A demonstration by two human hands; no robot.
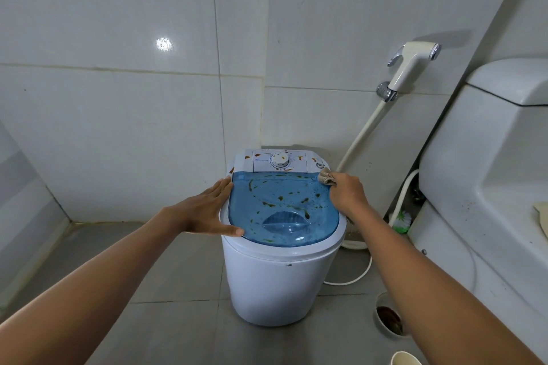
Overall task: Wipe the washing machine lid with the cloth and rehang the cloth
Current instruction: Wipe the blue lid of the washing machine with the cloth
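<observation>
A small white washing machine (275,284) stands on the grey floor against the tiled wall. Its clear blue lid (281,210) is shut and spattered with brown and green stains; the white control panel (278,160) behind it is stained too. My left hand (207,210) lies flat and open against the lid's left edge, thumb on the front rim. My right hand (347,194) is closed on a small beige cloth (325,175), which is pressed on the lid's back right corner.
A white toilet with cistern (486,163) fills the right side. A bidet sprayer (412,67) hangs on the wall with its hose running down behind the machine. A toilet brush (401,221), a floor drain (388,320) and a cup rim (404,358) lie at lower right.
</observation>
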